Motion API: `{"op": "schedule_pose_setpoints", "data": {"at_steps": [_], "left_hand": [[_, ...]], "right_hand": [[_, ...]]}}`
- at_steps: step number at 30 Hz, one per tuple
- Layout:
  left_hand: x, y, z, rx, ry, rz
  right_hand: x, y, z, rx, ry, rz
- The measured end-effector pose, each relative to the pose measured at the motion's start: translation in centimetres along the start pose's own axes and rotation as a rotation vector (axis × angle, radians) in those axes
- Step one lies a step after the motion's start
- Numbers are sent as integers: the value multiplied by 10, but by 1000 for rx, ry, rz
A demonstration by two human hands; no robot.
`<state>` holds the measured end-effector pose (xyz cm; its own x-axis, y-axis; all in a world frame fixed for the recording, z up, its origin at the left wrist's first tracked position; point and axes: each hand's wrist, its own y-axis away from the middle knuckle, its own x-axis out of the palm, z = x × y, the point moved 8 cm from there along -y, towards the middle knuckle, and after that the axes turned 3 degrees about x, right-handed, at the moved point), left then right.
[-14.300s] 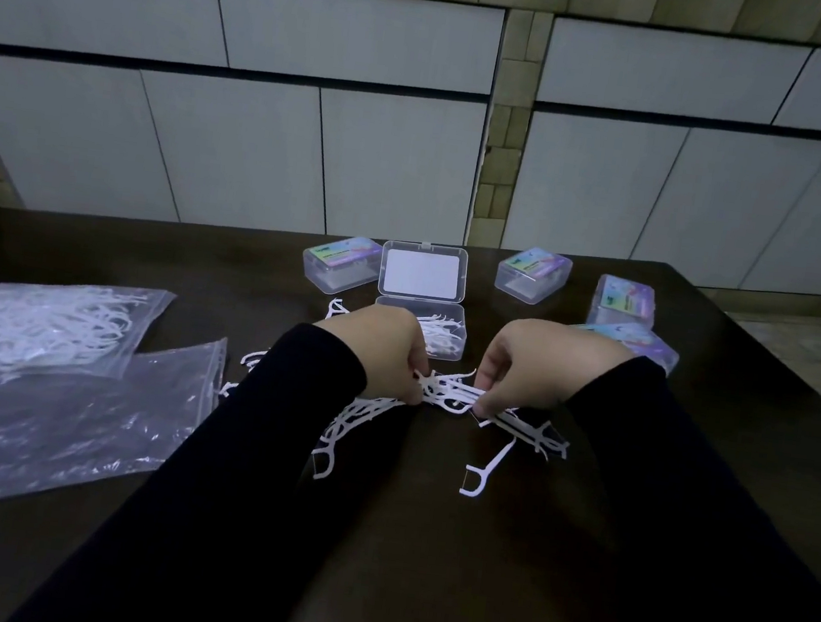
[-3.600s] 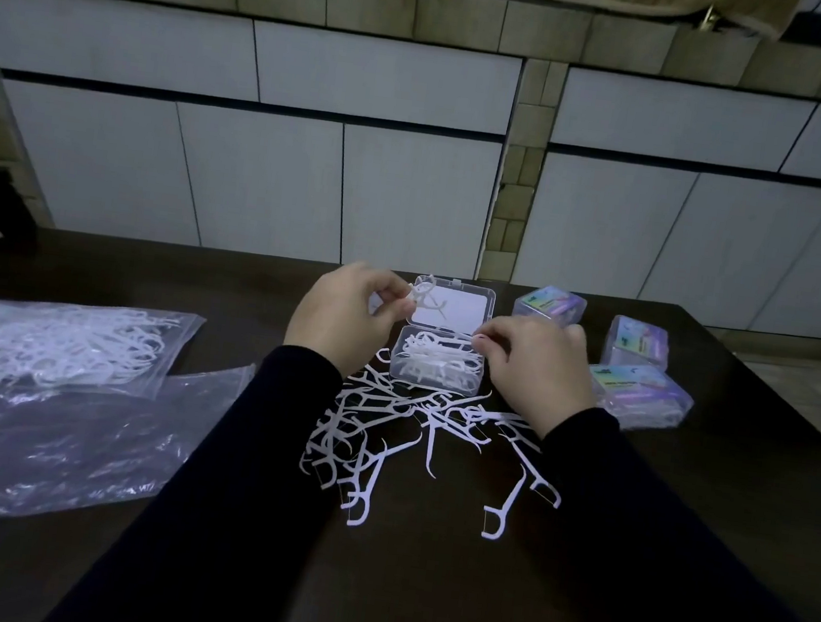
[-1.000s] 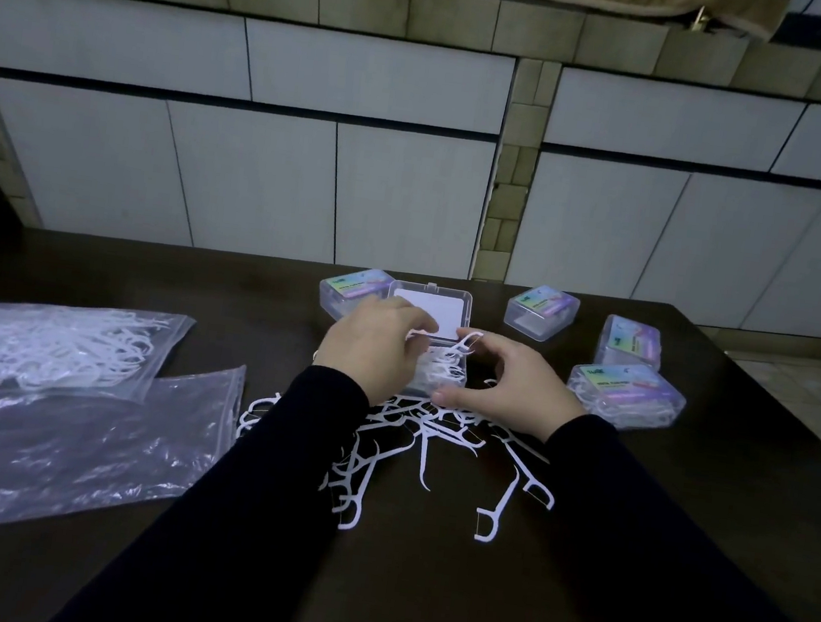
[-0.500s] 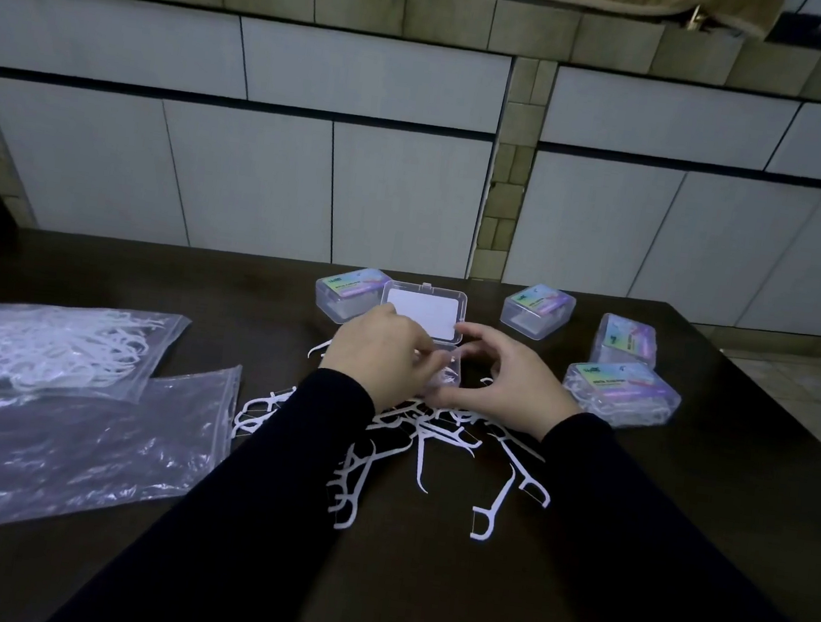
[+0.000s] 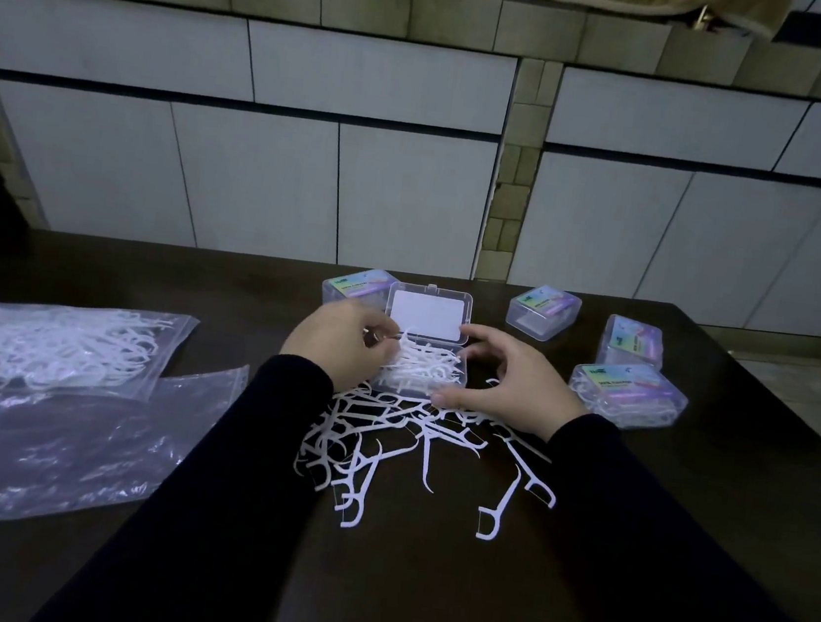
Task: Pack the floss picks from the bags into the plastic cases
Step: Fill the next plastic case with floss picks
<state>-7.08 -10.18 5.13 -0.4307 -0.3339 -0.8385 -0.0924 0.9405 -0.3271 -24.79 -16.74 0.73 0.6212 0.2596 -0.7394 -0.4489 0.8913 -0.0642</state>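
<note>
A clear plastic case (image 5: 459, 380) stands open mid-table, its lid (image 5: 429, 313) raised and its base heaped with white floss picks (image 5: 422, 366). My left hand (image 5: 339, 346) is at the case's left edge, its curled fingers pinching floss picks over the base. My right hand (image 5: 511, 382) cups the case's right end, with the thumb at the front corner and a fingertip at the lid's corner. A loose pile of floss picks (image 5: 376, 443) lies on the dark table just in front of the case, between my forearms.
A zip bag full of picks (image 5: 47, 346) lies at the left, with an empty bag (image 5: 56, 443) in front of it. Closed labelled cases stand behind the left hand (image 5: 352, 287) and to the right (image 5: 542, 312) (image 5: 632, 340) (image 5: 628, 395). The table edge (image 5: 759, 400) runs at the right.
My left hand has drawn back from over the case to its left edge, uncovering the picks heaped inside. The right hand stays at the case's right end.
</note>
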Motion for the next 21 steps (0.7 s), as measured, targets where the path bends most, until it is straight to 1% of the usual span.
{"op": "schedule_pose_setpoints", "data": {"at_steps": [5, 11, 14, 16, 19, 21], "left_hand": [[0, 0, -9, 21, -28, -52], [5, -1, -12, 64, -17, 15], [-6, 0, -3, -1, 40, 6], [-11, 2, 4, -38, 75, 49], [-6, 5, 10, -62, 117, 164], [-2, 5, 11, -75, 115, 174]], "right_hand": [[-2, 2, 0, 12, 0, -3], [-2, 2, 1, 21, -3, 3], [-3, 3, 2, 24, 1, 0], [-4, 5, 3, 31, 3, -2], [-4, 6, 5, 41, 6, -5], [-4, 7, 6, 44, 4, -8]]}}
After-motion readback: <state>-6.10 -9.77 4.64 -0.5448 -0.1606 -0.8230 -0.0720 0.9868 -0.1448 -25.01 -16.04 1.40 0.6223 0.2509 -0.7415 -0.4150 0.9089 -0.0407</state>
